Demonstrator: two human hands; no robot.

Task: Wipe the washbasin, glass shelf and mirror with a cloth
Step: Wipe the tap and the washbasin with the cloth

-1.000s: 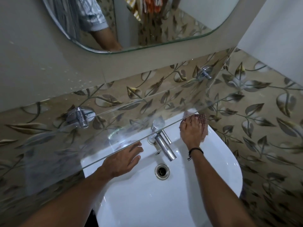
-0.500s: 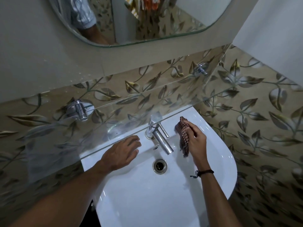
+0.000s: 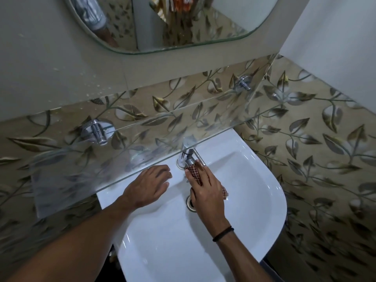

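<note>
A white washbasin (image 3: pixel 254 180) with a rounded front is fixed to the wall (image 3: pixel 305 139). A clear glass shelf (image 3: pixel 101 159) runs level above the basin's back edge and reaches well past its left side. A round-cornered mirror (image 3: pixel 203 21) hangs higher up. A red-and-white checked cloth (image 3: pixel 193 171) is bunched around the tap (image 3: pixel 190 154) at the basin's back edge, held there by the right hand (image 3: pixel 205 192).

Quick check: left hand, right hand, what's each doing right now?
Left hand: open, resting on the white ceramic washbasin.
Right hand: grips the red checked cloth against the chrome tap.
</note>
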